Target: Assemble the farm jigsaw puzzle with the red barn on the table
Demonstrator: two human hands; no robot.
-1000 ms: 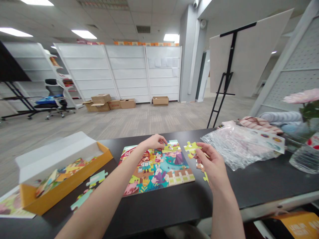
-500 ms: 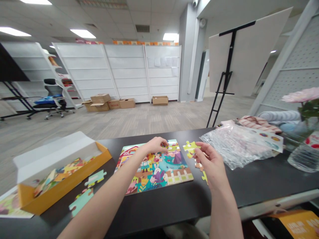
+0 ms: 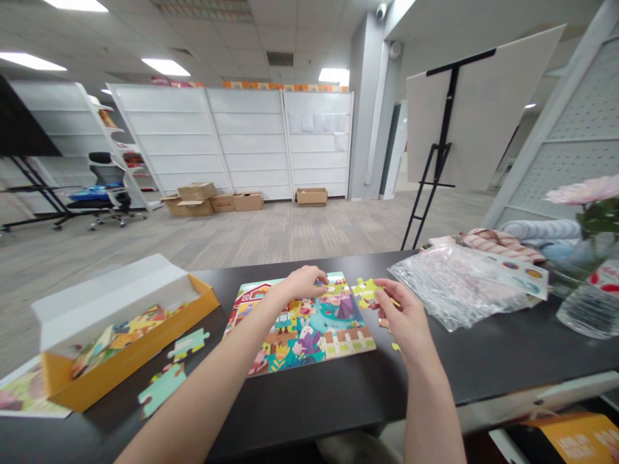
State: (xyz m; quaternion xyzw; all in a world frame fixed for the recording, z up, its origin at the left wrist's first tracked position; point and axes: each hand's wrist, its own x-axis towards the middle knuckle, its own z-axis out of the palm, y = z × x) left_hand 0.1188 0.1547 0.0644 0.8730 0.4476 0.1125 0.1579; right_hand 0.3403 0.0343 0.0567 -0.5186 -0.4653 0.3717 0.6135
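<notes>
The left hand curls its fingers downward, the right hand pinches, both forearms outstretched.

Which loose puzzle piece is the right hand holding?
The yellow-green piece with white marks, pinched in the right hand, just right of the puzzle; the mint pieces lie on the table at left.

Two bare forearms tapering to narrow wrists, bare hands, slim fingers
</notes>
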